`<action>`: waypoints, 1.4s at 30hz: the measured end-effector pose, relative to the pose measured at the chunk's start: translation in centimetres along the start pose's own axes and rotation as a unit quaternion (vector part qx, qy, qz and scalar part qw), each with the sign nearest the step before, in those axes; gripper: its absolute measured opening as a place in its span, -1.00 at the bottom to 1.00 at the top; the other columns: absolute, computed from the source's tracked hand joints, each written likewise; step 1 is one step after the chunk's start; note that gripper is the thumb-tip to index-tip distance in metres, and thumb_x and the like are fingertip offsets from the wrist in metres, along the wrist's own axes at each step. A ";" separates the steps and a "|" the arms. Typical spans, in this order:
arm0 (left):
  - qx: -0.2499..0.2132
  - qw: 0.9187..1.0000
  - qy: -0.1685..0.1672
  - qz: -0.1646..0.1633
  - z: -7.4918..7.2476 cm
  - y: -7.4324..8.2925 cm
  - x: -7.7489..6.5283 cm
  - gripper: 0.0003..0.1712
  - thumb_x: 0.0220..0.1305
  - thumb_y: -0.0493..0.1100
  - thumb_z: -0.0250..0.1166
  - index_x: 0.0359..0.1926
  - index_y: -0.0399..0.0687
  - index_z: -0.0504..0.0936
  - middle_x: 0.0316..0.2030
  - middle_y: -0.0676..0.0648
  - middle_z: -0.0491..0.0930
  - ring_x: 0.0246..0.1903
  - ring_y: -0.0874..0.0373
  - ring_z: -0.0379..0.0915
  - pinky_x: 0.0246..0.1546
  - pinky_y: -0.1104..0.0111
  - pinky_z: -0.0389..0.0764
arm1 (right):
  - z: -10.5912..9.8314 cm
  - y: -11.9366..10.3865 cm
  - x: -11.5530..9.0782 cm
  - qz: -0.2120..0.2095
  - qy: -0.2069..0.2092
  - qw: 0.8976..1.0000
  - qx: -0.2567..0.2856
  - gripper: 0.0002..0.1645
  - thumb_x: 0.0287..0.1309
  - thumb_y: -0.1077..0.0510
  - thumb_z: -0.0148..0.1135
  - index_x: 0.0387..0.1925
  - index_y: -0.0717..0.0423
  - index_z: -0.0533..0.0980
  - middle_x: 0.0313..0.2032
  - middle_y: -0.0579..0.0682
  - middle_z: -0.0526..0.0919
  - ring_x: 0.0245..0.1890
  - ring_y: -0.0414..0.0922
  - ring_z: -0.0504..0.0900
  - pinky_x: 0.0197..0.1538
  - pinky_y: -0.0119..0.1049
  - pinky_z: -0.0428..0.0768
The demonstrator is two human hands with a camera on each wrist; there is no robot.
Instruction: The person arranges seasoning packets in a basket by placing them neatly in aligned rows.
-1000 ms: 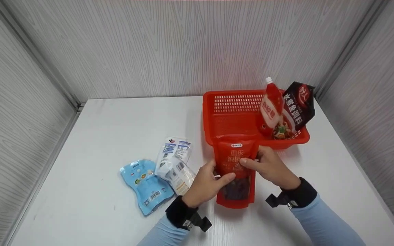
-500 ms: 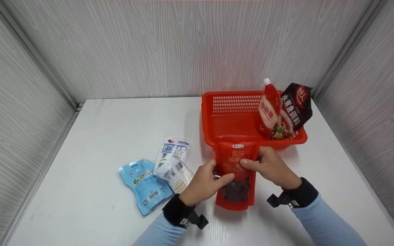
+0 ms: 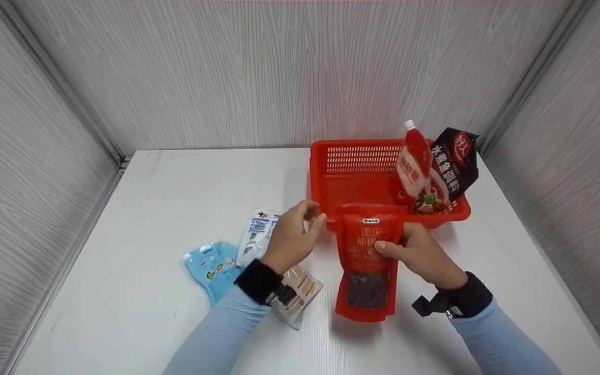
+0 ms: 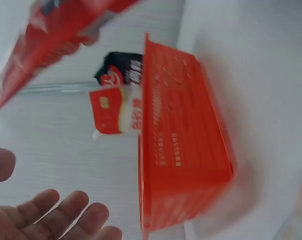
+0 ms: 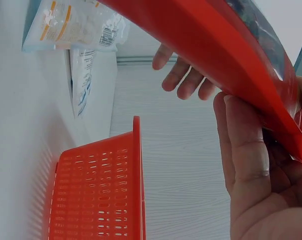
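Gripping red pouch (image 3: 366, 263), right hand (image 3: 426, 259) (thumb (image 3: 389, 250) in front), left hand (image 3: 290, 238) apart

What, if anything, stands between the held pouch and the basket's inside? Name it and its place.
Nothing visible but the near rim of the basket. The right hand holds the pouch this side of it. The sugar and black packet stand at the right end; the left part looks open.

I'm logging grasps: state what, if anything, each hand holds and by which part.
The right hand grips the oblong red plastic pouch with a clear lower window by its right side edge; the left hand holds nothing.
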State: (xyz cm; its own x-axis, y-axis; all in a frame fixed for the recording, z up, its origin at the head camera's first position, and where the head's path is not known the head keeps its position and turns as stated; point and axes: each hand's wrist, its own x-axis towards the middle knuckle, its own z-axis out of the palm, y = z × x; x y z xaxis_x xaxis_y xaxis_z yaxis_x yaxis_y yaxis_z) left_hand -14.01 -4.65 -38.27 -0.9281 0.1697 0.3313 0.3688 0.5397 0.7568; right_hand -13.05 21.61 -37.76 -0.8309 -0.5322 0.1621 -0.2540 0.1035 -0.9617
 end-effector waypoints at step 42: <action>0.050 0.955 -0.014 -0.294 6.0 -3.3 8.8 0.02 0.10 -0.28 0.17 0.42 0.08 -0.29 -0.35 -0.07 0.52 -0.45 0.11 0.47 -0.42 0.32 0.46 | -0.3 1.2 -0.1 -0.001 0.003 1.000 0.009 -0.62 0.16 0.22 0.18 0.05 0.10 0.44 -0.08 0.11 0.57 -0.13 0.08 0.54 -0.09 -0.06 0.53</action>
State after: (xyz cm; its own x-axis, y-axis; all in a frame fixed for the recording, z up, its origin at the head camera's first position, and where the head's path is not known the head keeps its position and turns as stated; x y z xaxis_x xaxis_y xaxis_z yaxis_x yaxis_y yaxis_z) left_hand -23.71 0.00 -41.19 -0.9748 -0.1653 -0.1495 -0.2208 0.6239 0.7497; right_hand -13.44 22.01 -38.85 -0.8337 -0.5268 0.1655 -0.2467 0.0872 -0.9652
